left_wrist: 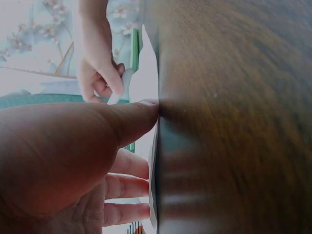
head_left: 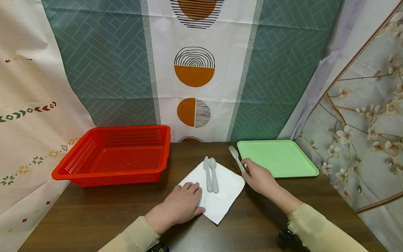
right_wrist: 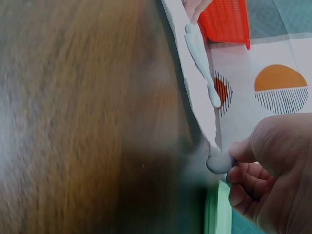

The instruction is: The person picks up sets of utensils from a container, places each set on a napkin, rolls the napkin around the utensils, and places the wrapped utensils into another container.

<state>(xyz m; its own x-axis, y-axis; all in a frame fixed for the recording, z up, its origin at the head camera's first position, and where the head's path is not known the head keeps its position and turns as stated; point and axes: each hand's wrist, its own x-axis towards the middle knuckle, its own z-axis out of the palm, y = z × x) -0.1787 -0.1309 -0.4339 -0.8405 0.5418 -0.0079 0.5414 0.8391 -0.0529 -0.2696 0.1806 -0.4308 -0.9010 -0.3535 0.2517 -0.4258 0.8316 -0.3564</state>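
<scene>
A white napkin (head_left: 225,199) lies turned like a diamond on the table, with a grey knife (head_left: 207,176) and a grey spoon (head_left: 214,176) side by side on it. My left hand (head_left: 184,204) rests on the napkin's left corner, fingers spread straight and thumb at its near edge. In the left wrist view, the left thumb (left_wrist: 134,122) touches the napkin's edge. Between thumb and fingers, my right hand (head_left: 259,176) pinches a grey fork (head_left: 237,158) by its handle, tines pointing away, at the napkin's right corner. The handle's rounded end (right_wrist: 219,162) shows in the right wrist view.
A red slatted plastic basket (head_left: 110,176) stands at the back left. At the back right lies a light green tray (head_left: 277,157), just beyond the right hand. Patterned cloths (head_left: 126,70) hang behind and at both sides of the brown table (head_left: 94,217).
</scene>
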